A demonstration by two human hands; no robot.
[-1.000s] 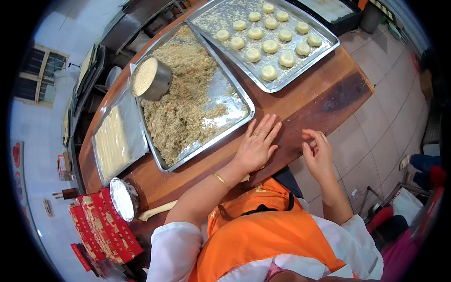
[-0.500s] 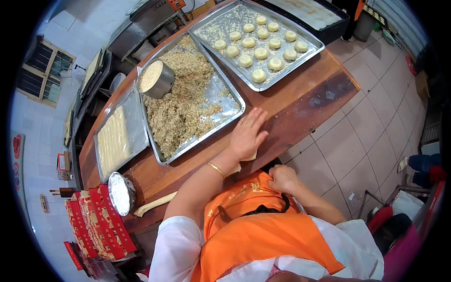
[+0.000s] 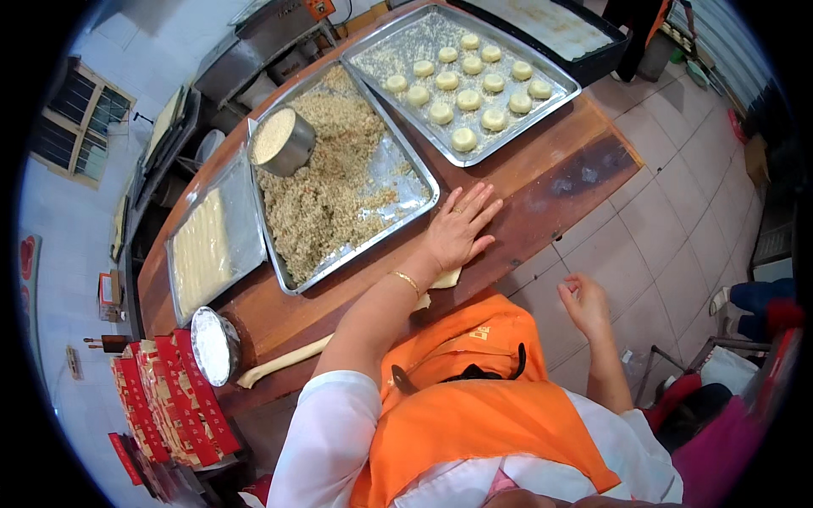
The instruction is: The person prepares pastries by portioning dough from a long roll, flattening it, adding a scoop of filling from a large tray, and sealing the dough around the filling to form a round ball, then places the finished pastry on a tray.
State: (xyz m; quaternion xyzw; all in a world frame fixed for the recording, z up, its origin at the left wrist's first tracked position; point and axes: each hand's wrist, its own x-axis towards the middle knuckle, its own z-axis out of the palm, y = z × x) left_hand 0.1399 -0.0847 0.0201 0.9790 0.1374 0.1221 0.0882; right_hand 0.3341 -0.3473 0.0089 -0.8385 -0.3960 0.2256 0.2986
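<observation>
My left hand (image 3: 461,230) lies palm down with fingers stretched, on the wooden table in front of the tray of grain-like filling. Pale dough (image 3: 446,278) shows at the table edge beneath my wrist; my forearm hides part of it. A dough rope (image 3: 284,361) runs out to the left from under that forearm. Off the table edge, my right hand (image 3: 586,305) hangs in the air to the right of my apron. Its fingers curl loosely, thumb apart, with nothing visible between them.
A tray of crumbly filling (image 3: 411,227) holds a metal bowl of pale grains (image 3: 292,154). Behind it stands a tray of round dough cakes (image 3: 549,108). Plastic covers dough strips (image 3: 201,254) at left, near a bowl of white powder (image 3: 213,347). Red packaging (image 3: 174,398) sits lower left.
My left hand has slid a little rightward and away from me across the table. My right hand has left the apron, moved right and loosened its fingers.
</observation>
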